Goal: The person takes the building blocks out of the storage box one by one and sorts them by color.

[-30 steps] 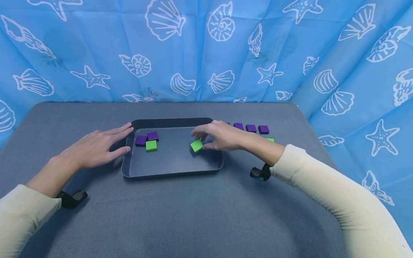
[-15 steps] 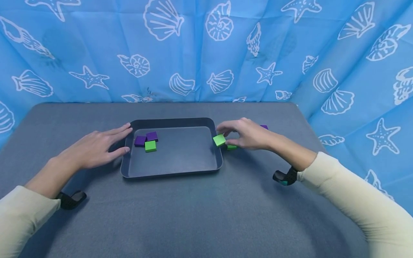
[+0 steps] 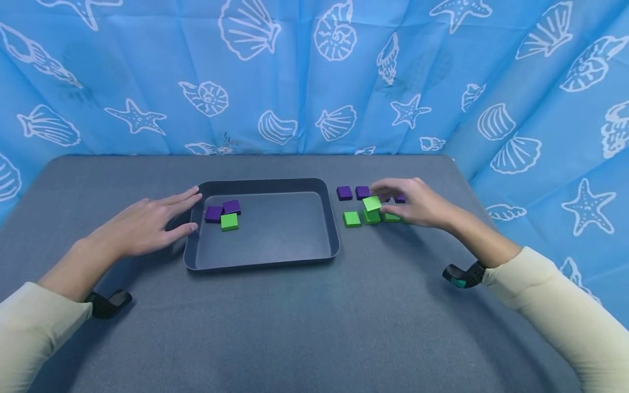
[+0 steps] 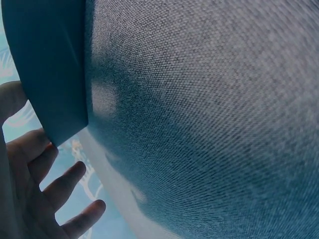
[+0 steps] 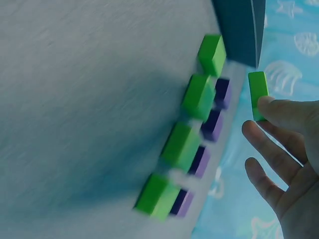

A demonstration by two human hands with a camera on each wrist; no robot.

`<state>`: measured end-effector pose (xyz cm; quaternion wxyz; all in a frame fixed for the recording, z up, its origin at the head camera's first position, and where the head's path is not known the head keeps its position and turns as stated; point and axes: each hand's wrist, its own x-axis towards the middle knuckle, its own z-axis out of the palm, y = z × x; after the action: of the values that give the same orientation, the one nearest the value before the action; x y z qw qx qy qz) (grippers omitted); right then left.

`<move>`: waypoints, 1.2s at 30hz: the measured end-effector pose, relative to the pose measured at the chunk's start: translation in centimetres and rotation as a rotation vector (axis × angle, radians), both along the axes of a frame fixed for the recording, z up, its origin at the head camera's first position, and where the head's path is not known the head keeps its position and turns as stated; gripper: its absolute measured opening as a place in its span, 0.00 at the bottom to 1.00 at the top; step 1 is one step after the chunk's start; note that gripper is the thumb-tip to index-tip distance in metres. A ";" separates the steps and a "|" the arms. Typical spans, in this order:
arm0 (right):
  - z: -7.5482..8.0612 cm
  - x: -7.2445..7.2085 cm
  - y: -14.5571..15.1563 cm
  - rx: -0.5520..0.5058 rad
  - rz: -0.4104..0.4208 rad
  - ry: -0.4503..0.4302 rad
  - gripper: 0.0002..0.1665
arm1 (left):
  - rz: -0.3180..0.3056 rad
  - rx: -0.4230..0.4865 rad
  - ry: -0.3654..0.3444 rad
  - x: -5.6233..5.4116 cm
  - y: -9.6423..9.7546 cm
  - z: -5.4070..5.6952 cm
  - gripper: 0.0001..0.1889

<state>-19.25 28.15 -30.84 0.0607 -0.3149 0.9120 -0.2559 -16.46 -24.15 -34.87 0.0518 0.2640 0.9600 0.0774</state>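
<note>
My right hand [image 3: 420, 203] pinches a flat green block [image 3: 372, 203] between thumb and fingers, right of the tray. In the right wrist view that pinched block [image 5: 257, 89] is held above the table. Below it runs a row of green blocks, one of them [image 3: 351, 219] nearest the tray; behind is a row of purple blocks, one of them [image 3: 344, 192] at its left end, partly hidden by my hand. My left hand [image 3: 140, 226], fingers extended, touches the left rim of the dark baking tray [image 3: 265, 266].
Inside the tray, toward its left, lie two purple blocks, the nearer one [image 3: 213, 214] beside a green block [image 3: 229, 222]. The grey table [image 3: 295, 327] ends at a blue shell-patterned curtain [image 3: 295, 71] behind and to the right.
My right hand has moved right, from over the tray to above the rows of blocks, carrying the green block. My left hand stays at the tray's rim.
</note>
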 end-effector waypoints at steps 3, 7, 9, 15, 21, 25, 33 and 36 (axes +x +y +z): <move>-0.4 0.3 1.6 -0.008 -0.031 0.025 0.26 | -0.001 0.002 0.003 0.0 0.0 0.0 0.38; -0.9 0.9 3.6 -0.030 -0.075 0.072 0.26 | -0.002 0.006 0.006 0.0 0.0 0.0 0.38; -1.2 1.2 4.5 -0.043 -0.094 0.096 0.25 | -0.001 0.006 0.005 0.0 0.1 0.0 0.38; -2.0 2.1 6.9 -0.026 -0.188 0.119 0.24 | 0.002 0.006 0.001 0.1 0.1 0.0 0.38; -3.0 2.6 9.1 -0.013 -0.244 0.162 0.24 | -0.004 0.012 0.005 0.1 0.1 0.0 0.38; -3.4 2.9 10.1 -0.024 -0.247 0.175 0.23 | -0.009 0.016 0.011 0.1 0.1 -0.1 0.38; -4.3 3.2 11.2 -0.013 -0.295 0.135 0.23 | -0.022 0.018 0.021 0.0 0.0 -0.1 0.37; -4.8 3.1 11.4 0.003 -0.294 0.158 0.22 | -0.019 0.018 0.015 0.1 0.0 -0.1 0.38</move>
<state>-16.14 39.53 -35.62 -0.0489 -0.1969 0.9505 -0.2353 -16.38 -24.16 -34.94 0.0430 0.2743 0.9570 0.0835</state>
